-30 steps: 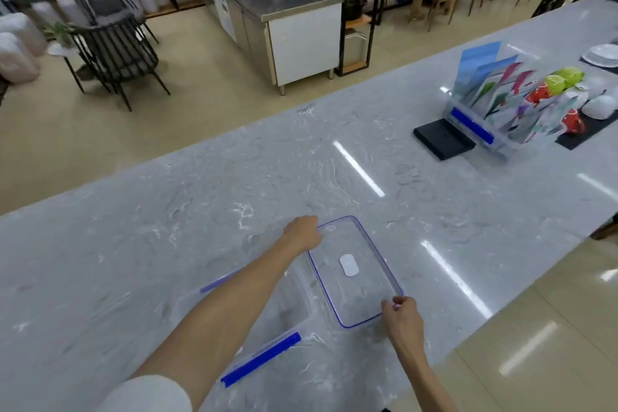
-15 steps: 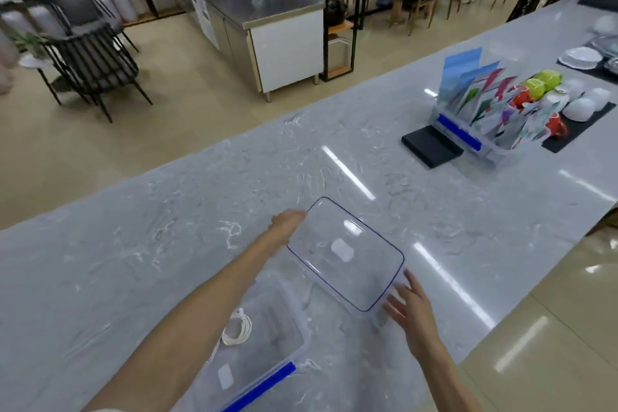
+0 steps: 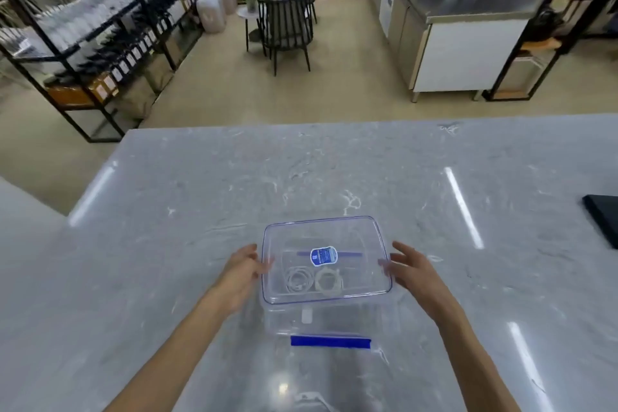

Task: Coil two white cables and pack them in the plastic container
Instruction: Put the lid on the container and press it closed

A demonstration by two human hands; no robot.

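A clear plastic container (image 3: pixel 347 318) stands on the marble counter (image 3: pixel 200 211) right in front of me. Its clear lid (image 3: pixel 351 234), blue-rimmed with a blue label, hovers slightly tilted over the opening. Through the lid I see two coiled white cables, one coil (image 3: pixel 298 279) on the left and one coil (image 3: pixel 329 282) beside it, lying on the container floor. My left hand (image 3: pixel 245 269) grips the lid's left edge. My right hand (image 3: pixel 409 269) holds the right edge with fingers spread.
A blue latch (image 3: pixel 331 341) hangs open on the container's near side. A flat black object (image 3: pixel 605 221) lies at the counter's right edge. Beyond the counter are a black chair (image 3: pixel 287 23), shelving racks (image 3: pixel 100 27) and a steel cabinet (image 3: pixel 468 43).
The view has swung left. The lid, earlier on the counter to the right of the container, now sits over it between both hands; my right hand has taken hold of its edge.
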